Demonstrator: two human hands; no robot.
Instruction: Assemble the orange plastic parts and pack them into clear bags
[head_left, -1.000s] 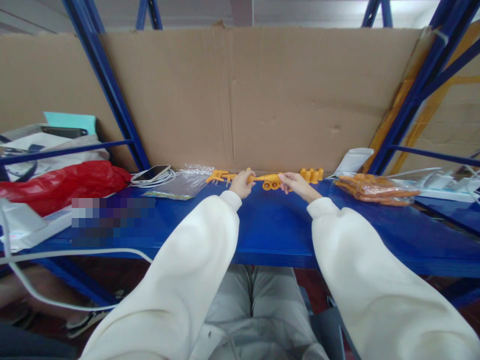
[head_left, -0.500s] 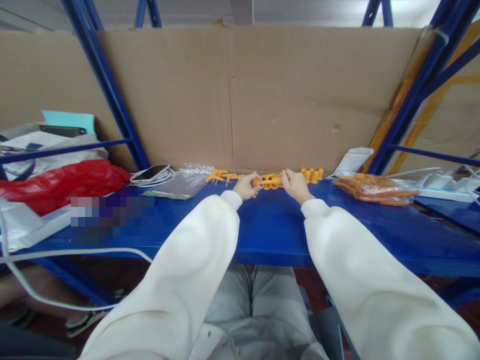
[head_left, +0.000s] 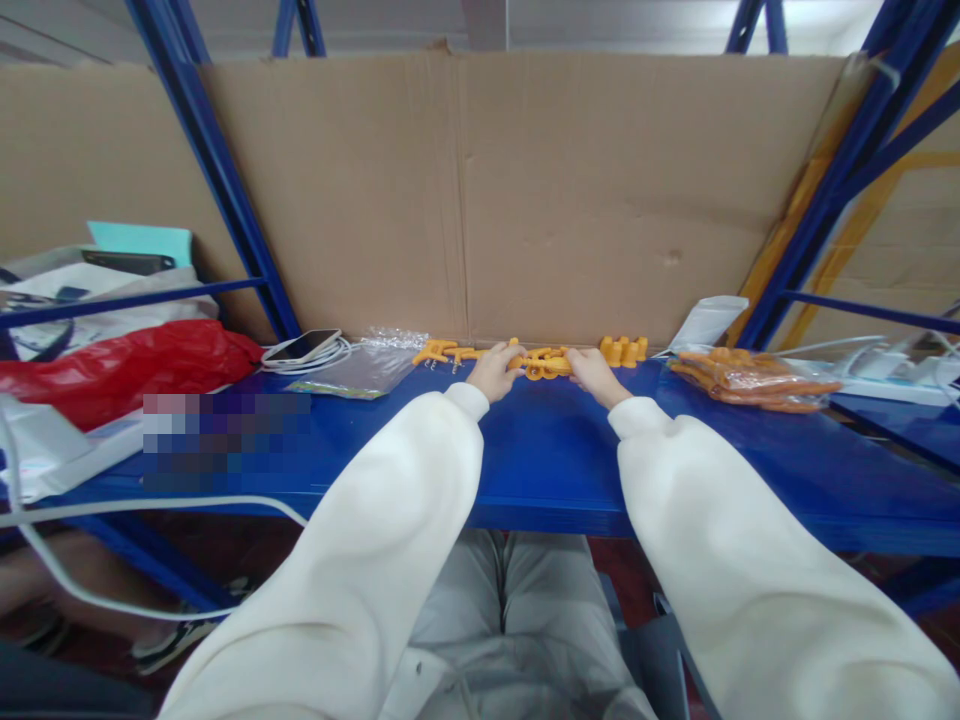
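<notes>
Presently, left hand (head_left: 496,371), right hand (head_left: 595,375) gripping opposite ends of slim orange plastic piece (head_left: 551,366); lobed orange plastic part (head_left: 623,351) beside right hand.

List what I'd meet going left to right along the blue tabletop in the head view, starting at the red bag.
Red bag, phone, clear plastic bag, branching orange piece, left hand, orange parts between the hands, right hand, upright orange pieces, bagged orange pieces.
</notes>
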